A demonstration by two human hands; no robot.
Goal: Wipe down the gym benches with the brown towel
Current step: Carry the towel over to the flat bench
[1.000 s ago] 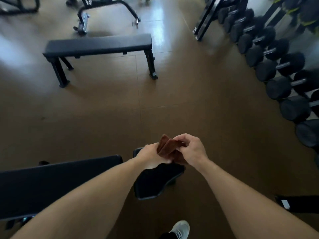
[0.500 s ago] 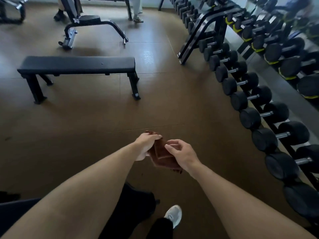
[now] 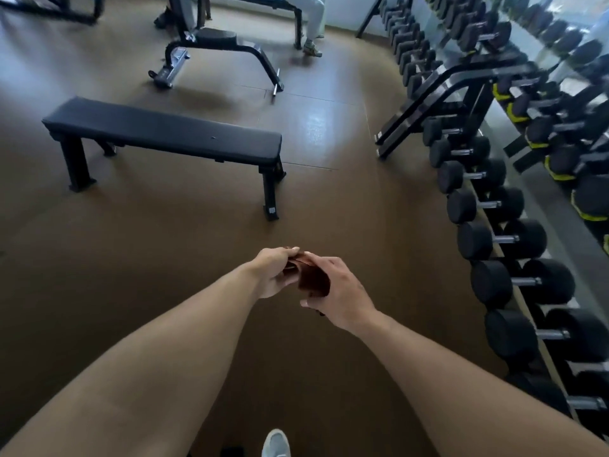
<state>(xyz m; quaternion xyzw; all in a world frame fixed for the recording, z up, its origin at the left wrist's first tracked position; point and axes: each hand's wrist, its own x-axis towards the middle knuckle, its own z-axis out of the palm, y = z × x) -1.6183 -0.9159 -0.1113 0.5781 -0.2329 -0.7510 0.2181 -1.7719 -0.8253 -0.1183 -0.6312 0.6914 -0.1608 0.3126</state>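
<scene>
Short of the flat bench (image 3: pixel 161 136), left hand (image 3: pixel 273 275) and right hand (image 3: pixel 339 295) both pinch the folded brown towel (image 3: pixel 313 280), which could unfold or drop mid-refold

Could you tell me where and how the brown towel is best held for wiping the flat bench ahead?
Judging by its folded pose, grip the brown towel along its upper edge from above, one hand's fingers spread over it, leaving the broad underside free for the flat bench.

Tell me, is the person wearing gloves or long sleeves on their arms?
No. Both forearms are bare right down to the bottom of the picture, with no sleeves showing. The left hand and right hand have no gloves, and no watch, bracelet or ring shows on either.
</scene>
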